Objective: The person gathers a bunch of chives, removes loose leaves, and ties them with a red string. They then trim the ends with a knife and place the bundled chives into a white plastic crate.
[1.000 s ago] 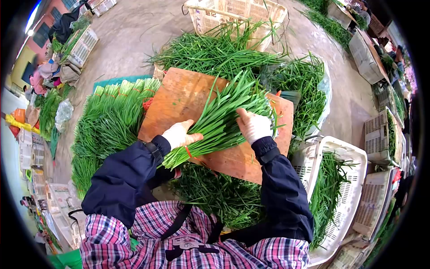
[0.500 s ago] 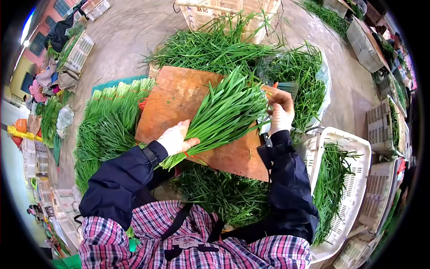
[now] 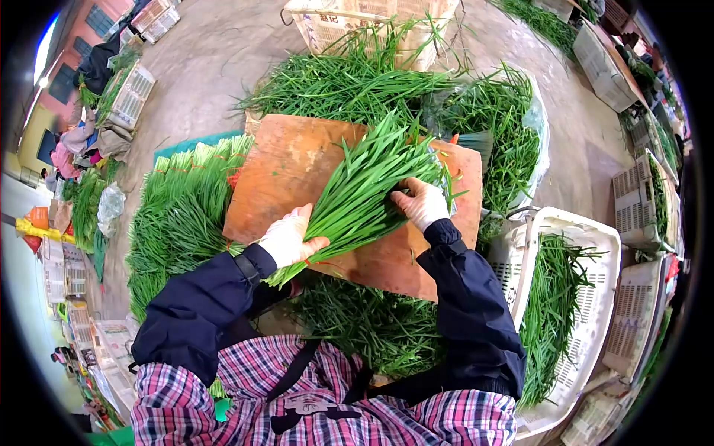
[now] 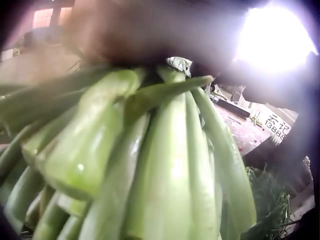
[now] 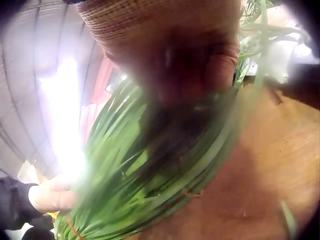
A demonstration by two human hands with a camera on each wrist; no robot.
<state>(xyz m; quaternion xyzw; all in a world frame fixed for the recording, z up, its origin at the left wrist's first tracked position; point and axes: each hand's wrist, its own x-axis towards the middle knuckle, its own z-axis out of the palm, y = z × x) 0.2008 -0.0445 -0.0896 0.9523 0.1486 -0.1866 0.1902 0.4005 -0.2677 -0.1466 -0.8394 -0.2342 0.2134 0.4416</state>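
A bunch of green garlic chives (image 3: 364,182) lies slanted over a worn wooden board (image 3: 279,160), leaves fanned to the upper right. My left hand (image 3: 286,236), in a whitish glove, grips its stem end, close to a red band (image 3: 316,262). Cut stem ends (image 4: 170,165) fill the left wrist view, with that hand a blur above them. On the bunch's right side, my right hand (image 3: 422,204) pinches leaves with curled fingers. In the right wrist view, its fingertips are sunk in shadow among the leaves (image 5: 125,155).
Banded chive bunches (image 3: 178,215) are stacked left of the board. Loose chives (image 3: 335,89) lie beyond it, and more fill a plastic-lined container (image 3: 539,123) at right. A white crate (image 3: 606,297) stands by my right arm; another crate (image 3: 320,30) is at the back.
My right hand went out to the right, past the leaf tips, then came back left onto the bunch's side. The left hand has kept its grip on the stem end.
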